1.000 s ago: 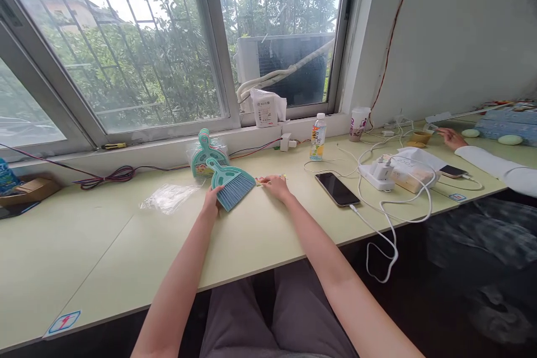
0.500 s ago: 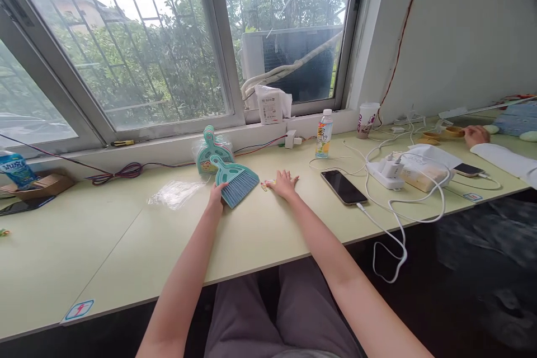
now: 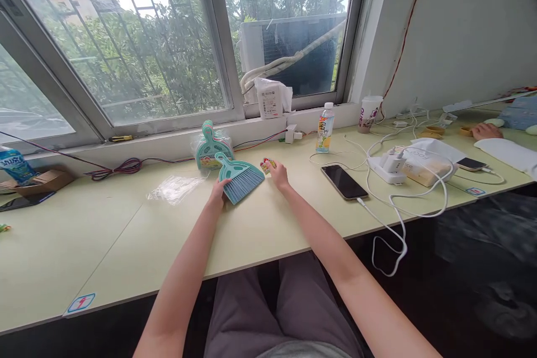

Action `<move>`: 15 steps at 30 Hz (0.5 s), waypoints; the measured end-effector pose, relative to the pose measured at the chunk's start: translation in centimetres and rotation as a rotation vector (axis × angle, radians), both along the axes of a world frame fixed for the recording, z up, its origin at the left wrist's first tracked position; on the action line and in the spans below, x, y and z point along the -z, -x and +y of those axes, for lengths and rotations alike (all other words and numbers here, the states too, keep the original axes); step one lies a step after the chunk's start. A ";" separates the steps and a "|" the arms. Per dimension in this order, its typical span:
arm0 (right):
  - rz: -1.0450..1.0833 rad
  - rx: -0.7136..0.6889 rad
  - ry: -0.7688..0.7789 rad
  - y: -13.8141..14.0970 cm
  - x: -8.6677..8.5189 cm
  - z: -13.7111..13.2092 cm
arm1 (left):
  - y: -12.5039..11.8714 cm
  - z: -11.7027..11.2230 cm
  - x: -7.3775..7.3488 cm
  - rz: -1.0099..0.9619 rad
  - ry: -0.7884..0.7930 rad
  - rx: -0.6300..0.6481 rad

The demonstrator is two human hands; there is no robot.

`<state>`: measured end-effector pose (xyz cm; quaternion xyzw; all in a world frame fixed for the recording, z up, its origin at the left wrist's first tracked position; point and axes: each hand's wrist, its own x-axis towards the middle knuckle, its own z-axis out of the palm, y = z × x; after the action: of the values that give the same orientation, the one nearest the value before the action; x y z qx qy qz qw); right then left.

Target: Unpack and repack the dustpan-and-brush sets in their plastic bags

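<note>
My left hand (image 3: 217, 192) grips the near left edge of a teal dustpan (image 3: 251, 166) with a matching hand brush (image 3: 242, 184) lying in it, blue-grey bristles showing. Between the fingers of my right hand (image 3: 279, 174), closed in a pinch, is a small colourful printed card (image 3: 267, 165), held just off the dustpan's right corner. Behind them, a second teal dustpan set (image 3: 211, 148) in clear wrapping leans against the sill. A crumpled clear plastic bag (image 3: 174, 189) lies on the table to the left of my left hand.
Right of my hands lie a black phone (image 3: 344, 182) on a cable, a drink bottle (image 3: 324, 128), a white power strip (image 3: 388, 170) and a tissue pack (image 3: 425, 165). Another person's hand (image 3: 486, 131) rests at the far right. A cardboard box (image 3: 46, 185) stands at the left.
My right hand has lifted the printed card off the table and tilted it up in a pinch. The dustpan with its brush has shifted slightly to the right.
</note>
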<state>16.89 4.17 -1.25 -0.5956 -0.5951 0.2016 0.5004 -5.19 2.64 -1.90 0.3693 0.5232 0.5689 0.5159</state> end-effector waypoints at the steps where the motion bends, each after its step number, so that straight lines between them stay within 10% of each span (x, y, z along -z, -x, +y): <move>1: 0.018 -0.016 -0.092 0.7 -0.4 -0.5 | -0.2 -0.1 0.1 -0.005 -0.011 0.029; 6: -0.202 -0.217 -0.332 3.6 -1.0 -3.1 | -1.1 -0.5 0.3 -0.078 -0.079 0.150; 15: -0.538 -0.452 0.068 5.1 1.9 -3.0 | -2.0 -1.8 -0.4 -0.070 -0.131 0.257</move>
<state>11.83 1.15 -3.14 -0.4969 -0.8155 0.1627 0.2481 -3.15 0.85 -1.46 0.4462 0.4149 0.5437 0.5772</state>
